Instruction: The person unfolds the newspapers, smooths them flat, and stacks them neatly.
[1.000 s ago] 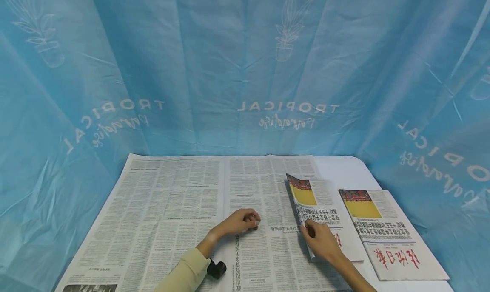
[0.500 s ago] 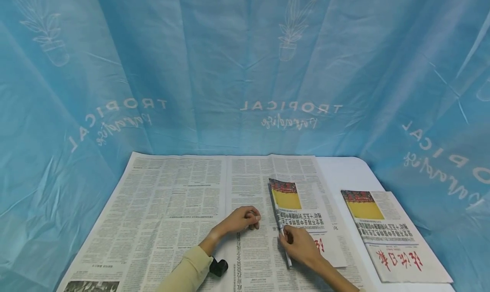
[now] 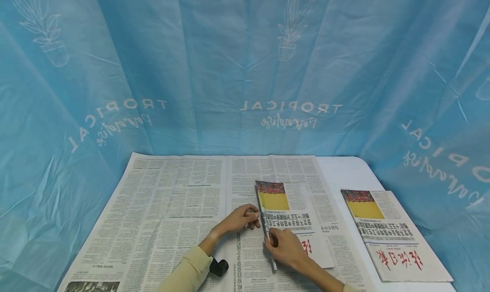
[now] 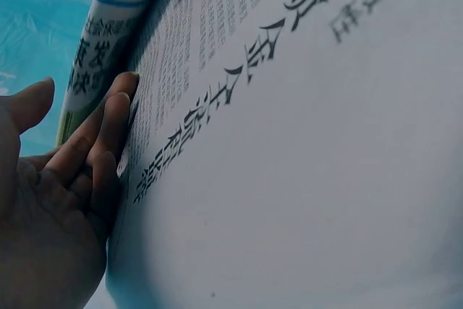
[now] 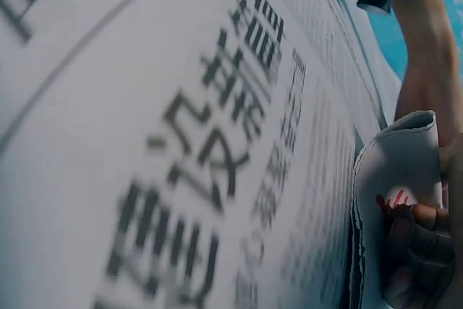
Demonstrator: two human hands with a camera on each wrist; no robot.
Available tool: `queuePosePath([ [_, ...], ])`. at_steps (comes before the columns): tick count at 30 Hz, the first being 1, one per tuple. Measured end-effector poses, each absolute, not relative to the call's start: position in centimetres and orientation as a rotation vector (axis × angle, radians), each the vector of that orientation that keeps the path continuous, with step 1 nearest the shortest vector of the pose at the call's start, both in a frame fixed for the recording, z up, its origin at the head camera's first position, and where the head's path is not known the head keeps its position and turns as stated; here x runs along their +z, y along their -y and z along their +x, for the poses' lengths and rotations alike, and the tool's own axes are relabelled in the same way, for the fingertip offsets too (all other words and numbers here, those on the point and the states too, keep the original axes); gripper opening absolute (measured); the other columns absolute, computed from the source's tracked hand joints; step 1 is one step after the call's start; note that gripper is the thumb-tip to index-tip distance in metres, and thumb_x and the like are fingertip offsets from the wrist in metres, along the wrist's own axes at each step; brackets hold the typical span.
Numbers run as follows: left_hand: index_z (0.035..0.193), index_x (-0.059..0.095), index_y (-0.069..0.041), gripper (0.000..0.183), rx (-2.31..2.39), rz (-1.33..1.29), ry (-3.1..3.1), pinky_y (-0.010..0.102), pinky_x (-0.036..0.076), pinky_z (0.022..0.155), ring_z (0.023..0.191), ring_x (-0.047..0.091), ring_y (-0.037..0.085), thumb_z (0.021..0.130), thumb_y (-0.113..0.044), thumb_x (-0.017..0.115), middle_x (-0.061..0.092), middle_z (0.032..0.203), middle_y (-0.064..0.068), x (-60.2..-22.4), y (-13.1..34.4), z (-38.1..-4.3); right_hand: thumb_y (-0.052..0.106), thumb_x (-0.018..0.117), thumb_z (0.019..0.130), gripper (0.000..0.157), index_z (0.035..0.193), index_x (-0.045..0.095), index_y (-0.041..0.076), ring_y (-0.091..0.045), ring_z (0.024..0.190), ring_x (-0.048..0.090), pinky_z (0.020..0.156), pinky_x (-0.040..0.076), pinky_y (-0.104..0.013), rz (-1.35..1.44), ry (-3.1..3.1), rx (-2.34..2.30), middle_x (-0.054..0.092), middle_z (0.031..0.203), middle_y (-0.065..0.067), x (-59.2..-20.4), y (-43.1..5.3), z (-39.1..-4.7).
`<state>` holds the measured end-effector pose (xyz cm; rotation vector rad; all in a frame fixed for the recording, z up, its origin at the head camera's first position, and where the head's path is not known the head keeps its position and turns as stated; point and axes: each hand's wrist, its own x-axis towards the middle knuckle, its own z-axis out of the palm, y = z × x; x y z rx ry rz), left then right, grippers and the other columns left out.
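A folded newspaper [image 3: 300,200], with a red and yellow picture at its far left corner, lies over the large spread newspaper sheet [image 3: 183,224]. My right hand [image 3: 287,247] pinches its left edge, which is slightly raised and rolled. In the right wrist view, the right hand's curled fingers [image 5: 423,258] lie against the folded paper [image 5: 391,161]. My left hand [image 3: 241,219] is right beside that edge, its fingers loosely bent and its thumb apart. The left wrist view has the left fingertips [image 4: 126,81] close under the folded paper [image 4: 90,52].
Another folded newspaper [image 3: 398,241] of the same print lies at the right on the white table [image 3: 340,168]. A blue curtain [image 3: 214,71] closes off the back and sides. A small black device [image 3: 219,267] sits at the left wrist.
My right hand has drawn the folded newspaper leftward, from the sheet's right edge until its left edge reaches my left hand. The left hand has stayed nearly still.
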<state>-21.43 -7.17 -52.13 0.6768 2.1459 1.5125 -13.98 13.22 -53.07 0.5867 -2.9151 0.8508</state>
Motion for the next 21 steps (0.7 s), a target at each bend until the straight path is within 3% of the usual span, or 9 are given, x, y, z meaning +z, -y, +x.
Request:
queuePosePath([
  [12,0.115,0.051,0.007,0.031,1.574,0.465,-2.313,0.019,0.034,0.053,0.059,0.054,0.012,0.100,-0.020,0.054,0.070,0.076,0.015,-51.6,6.1,-20.6,0.023,0.065,0.088,0.032,0.064,0.045,0.022,0.005,0.043,0.028,0.043,0.026,-0.016,0.704,2.912,0.883,0.036,0.051,0.018,-53.4,-10.9,-13.7],
  [18,0.116,0.052,0.011,0.033,1.547,0.424,-2.367,0.020,0.037,0.049,0.054,0.054,0.011,0.098,-0.017,0.057,0.069,0.072,0.012,-51.4,5.9,-20.5,0.032,0.065,0.090,0.035,0.064,0.043,0.023,0.005,0.042,0.026,0.043,0.023,-0.016,0.727,2.912,0.767,0.033,0.051,0.018,-53.4,-10.7,-13.6],
  [21,0.118,0.053,0.014,0.036,1.503,0.443,-2.411,0.020,0.033,0.046,0.048,0.044,0.008,0.097,-0.016,0.057,0.067,0.066,0.013,-51.3,6.0,-20.7,0.039,0.061,0.094,0.038,0.064,0.043,0.023,0.005,0.042,0.026,0.043,0.024,-0.016,0.795,2.901,0.690,0.032,0.051,0.018,-53.2,-10.8,-13.8],
])
